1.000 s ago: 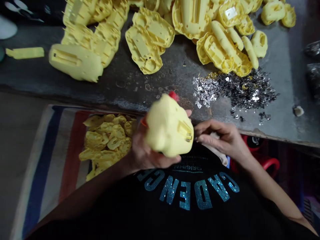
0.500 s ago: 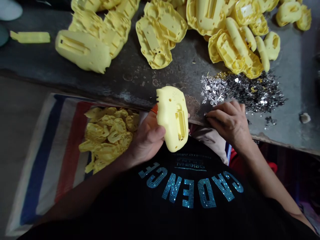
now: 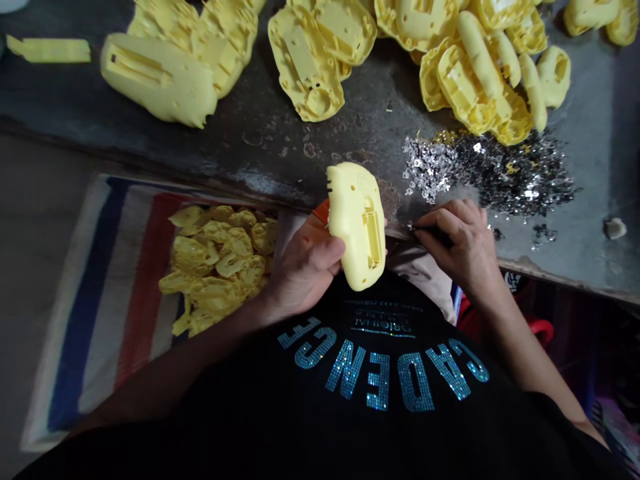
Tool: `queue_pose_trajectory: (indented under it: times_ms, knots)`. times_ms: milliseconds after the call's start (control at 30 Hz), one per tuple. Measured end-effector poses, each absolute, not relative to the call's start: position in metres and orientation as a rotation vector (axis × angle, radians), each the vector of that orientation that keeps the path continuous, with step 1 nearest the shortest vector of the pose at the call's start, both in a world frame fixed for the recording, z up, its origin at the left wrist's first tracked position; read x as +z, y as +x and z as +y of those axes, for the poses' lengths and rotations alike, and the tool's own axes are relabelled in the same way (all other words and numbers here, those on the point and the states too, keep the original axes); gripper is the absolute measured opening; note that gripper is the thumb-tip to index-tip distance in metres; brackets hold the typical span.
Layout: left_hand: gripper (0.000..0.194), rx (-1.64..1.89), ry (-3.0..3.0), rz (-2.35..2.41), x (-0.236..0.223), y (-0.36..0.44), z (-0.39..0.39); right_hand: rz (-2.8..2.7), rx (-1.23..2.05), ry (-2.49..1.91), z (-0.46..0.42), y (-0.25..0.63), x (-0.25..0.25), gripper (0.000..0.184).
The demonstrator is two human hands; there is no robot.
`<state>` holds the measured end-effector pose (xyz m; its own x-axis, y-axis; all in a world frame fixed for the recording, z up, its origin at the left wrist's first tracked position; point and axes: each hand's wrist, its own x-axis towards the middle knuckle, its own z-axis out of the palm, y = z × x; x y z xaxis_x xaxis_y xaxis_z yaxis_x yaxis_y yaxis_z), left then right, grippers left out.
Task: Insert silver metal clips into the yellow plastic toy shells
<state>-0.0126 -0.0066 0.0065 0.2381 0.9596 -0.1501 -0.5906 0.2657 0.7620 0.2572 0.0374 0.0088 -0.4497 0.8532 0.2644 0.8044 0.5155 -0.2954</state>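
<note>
My left hand (image 3: 313, 263) grips a yellow plastic shell (image 3: 353, 230) by its left side, with the thumb on the outer face. The shell stands on end and shows a rectangular battery slot and small holes. Something orange (image 3: 319, 217) shows at the fingers behind it. My right hand (image 3: 457, 240) is at the table's near edge, thumb and forefinger pinched on a tiny shiny metal piece (image 3: 411, 226). Just beyond that hand spreads a heap of small metal pieces (image 3: 520, 177), brighter silver at its left end.
Several yellow shells (image 3: 305, 67) lie along the far part of the dark table (image 3: 240, 150). A yellow strip (image 3: 55, 50) is at far left. Below the table edge, more yellow parts (image 3: 220, 267) are piled on a striped sheet (image 3: 140, 280). A whitish lump (image 3: 615, 229) sits at right.
The shell in my left hand has shifted slightly right. My right hand keeps its pinch near the table edge, and the tiny metal piece shows more clearly. The view has tilted down slightly.
</note>
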Motion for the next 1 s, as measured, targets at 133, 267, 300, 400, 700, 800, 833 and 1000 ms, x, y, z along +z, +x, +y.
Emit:
queue_pose_trajectory:
  times_ms: [133,267,300,400,700,800,833,1000]
  knots:
    - [0.093,1.177,0.643,0.707,0.007,-0.014,-0.009,-2.372,0.267,-1.343,0.038,0.258,0.005,0.006]
    - [0.085,1.043,0.54,0.657,-0.003,-0.017,-0.014,-2.268,0.311,-1.312,0.03,0.256,0.006,0.006]
    - [0.085,0.999,0.519,0.636,-0.006,-0.017,-0.014,-2.211,0.37,-1.291,0.027,0.255,0.01,0.006]
    - [0.089,0.832,0.5,0.514,-0.011,-0.016,-0.012,-1.971,0.737,-1.165,0.02,0.251,0.029,0.006]
    - [0.09,0.574,0.508,0.375,0.0,0.0,-0.007,-1.908,1.217,-1.045,0.035,0.254,0.075,0.017]
    - [0.087,0.543,0.502,0.374,0.003,0.004,-0.008,-2.038,1.196,-1.045,0.04,0.259,0.084,0.012]
    - [0.086,0.54,0.498,0.38,0.004,0.006,-0.008,-2.088,1.185,-1.03,0.042,0.26,0.086,0.01]
    - [0.077,0.531,0.49,0.374,0.006,0.01,-0.01,-2.333,1.079,-0.914,0.052,0.265,0.094,0.008]
